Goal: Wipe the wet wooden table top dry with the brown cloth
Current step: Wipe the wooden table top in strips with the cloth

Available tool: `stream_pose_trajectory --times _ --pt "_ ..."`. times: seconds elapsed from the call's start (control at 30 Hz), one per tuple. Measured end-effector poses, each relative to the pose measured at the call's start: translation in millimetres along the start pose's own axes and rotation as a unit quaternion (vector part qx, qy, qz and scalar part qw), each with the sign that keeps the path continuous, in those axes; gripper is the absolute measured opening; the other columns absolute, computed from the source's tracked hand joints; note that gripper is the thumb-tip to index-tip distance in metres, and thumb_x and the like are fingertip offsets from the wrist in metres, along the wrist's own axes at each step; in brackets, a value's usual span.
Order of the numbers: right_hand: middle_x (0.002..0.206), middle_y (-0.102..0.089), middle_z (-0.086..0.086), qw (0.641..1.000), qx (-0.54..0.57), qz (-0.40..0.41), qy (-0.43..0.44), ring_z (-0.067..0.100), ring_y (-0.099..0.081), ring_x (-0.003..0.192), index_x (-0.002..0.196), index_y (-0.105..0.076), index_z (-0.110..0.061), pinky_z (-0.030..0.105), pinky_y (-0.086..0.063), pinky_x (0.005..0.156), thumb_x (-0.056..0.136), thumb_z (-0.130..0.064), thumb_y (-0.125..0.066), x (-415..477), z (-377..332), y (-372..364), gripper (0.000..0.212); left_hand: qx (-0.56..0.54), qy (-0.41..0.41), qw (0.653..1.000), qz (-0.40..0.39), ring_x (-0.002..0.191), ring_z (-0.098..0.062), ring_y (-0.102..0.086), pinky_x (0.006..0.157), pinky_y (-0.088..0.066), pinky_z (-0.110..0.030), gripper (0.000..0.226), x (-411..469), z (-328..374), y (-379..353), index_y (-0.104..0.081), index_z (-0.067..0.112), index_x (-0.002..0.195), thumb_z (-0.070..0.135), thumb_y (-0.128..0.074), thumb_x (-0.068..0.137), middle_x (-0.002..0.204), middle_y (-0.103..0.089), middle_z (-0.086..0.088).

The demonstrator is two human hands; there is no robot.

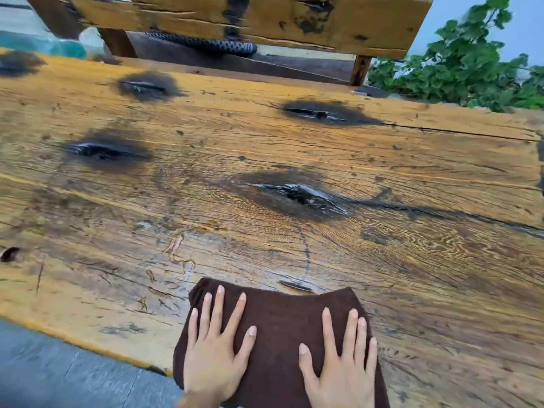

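Wiping is under way — left hand [213,359] and right hand [341,363] press flat, fingers straight, gripping nothing, on the brown cloth [279,322] at the wooden table top's [294,148] near edge — next, push it far across the wet boards.

The brown cloth [276,334] and both wrists are cut off by the bottom edge.

The left hand [215,359] and right hand [338,371] are bare, with slim fingers and short, rounded, plain nails
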State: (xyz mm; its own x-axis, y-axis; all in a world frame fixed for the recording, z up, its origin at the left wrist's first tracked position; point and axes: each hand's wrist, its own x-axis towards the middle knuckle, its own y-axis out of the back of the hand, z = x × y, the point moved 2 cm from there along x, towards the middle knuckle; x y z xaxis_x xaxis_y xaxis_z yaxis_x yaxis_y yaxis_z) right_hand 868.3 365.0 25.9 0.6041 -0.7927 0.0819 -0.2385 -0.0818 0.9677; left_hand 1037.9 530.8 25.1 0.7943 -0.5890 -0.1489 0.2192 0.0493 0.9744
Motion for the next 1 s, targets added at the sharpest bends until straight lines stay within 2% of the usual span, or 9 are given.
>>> stream_pose_trajectory --times 0.1,0.27,0.4,0.53,0.77,0.87,1.0 --pt "0.169 -0.028 0.019 0.999 0.000 -0.025 0.021 0.037 -0.032 0.155 0.156 -0.047 -0.027 0.061 -0.027 0.122 0.096 -0.074 -0.021 17 -10 -5 0.080 -0.001 0.015 1.000 0.007 0.160 -0.024 -0.011 0.127 -0.010 -0.047 0.067 12 -10 2 -0.022 0.045 0.162 0.069 -0.026 0.100 0.174 -0.013 0.001" --pt "0.172 -0.020 0.019 0.996 -0.012 -0.046 0.078 0.036 -0.022 0.158 0.161 -0.036 -0.028 0.060 -0.023 0.124 0.091 -0.067 -0.043 50 -28 -17 0.081 0.002 0.040 0.999 0.014 0.161 -0.024 -0.007 0.128 -0.008 -0.048 0.068 36 -25 6 -0.017 0.046 0.163 0.069 -0.025 0.100 0.175 -0.009 -0.001" --pt "0.173 -0.013 0.020 0.992 -0.030 -0.072 0.102 0.036 -0.015 0.160 0.164 -0.027 -0.027 0.058 -0.018 0.125 0.094 -0.070 -0.039 79 -47 -28 0.083 0.015 0.049 0.999 0.007 0.161 -0.024 -0.002 0.128 -0.007 -0.049 0.066 66 -40 11 -0.010 0.046 0.163 0.069 -0.021 0.102 0.175 -0.006 -0.002" --pt "0.172 -0.014 0.022 0.990 -0.039 -0.083 0.109 0.038 -0.013 0.160 0.165 -0.027 -0.024 0.057 -0.016 0.125 0.096 -0.068 -0.036 106 -64 -36 0.082 0.010 0.040 0.999 -0.002 0.161 -0.023 0.007 0.128 -0.003 -0.049 0.066 103 -49 18 -0.005 0.048 0.163 0.071 -0.014 0.102 0.175 0.001 -0.002" --pt "0.172 -0.006 0.022 0.987 -0.045 -0.111 0.106 0.037 -0.003 0.161 0.167 -0.015 -0.023 0.057 -0.012 0.127 0.101 -0.068 -0.024 168 -113 -54 0.080 0.004 0.044 0.999 0.000 0.159 -0.021 0.016 0.129 0.006 -0.047 0.066 186 -65 31 0.002 0.050 0.162 0.071 -0.012 0.101 0.174 0.009 -0.001" --pt "0.173 -0.002 0.021 0.985 -0.042 -0.121 0.115 0.035 0.003 0.161 0.167 -0.011 -0.024 0.056 -0.007 0.128 0.102 -0.068 -0.020 190 -128 -55 0.079 0.005 0.031 0.999 0.004 0.160 -0.023 0.014 0.129 0.005 -0.048 0.066 219 -68 39 -0.001 0.049 0.162 0.071 -0.012 0.101 0.174 0.007 -0.002" --pt "0.173 0.002 0.019 0.983 -0.034 -0.126 0.128 0.033 0.007 0.161 0.167 -0.009 -0.024 0.055 -0.003 0.128 0.102 -0.068 -0.024 235 -154 -71 0.079 0.005 -0.003 1.000 0.013 0.160 -0.024 0.009 0.129 0.001 -0.050 0.066 282 -71 42 -0.003 0.048 0.163 0.070 -0.014 0.101 0.174 0.005 -0.002"
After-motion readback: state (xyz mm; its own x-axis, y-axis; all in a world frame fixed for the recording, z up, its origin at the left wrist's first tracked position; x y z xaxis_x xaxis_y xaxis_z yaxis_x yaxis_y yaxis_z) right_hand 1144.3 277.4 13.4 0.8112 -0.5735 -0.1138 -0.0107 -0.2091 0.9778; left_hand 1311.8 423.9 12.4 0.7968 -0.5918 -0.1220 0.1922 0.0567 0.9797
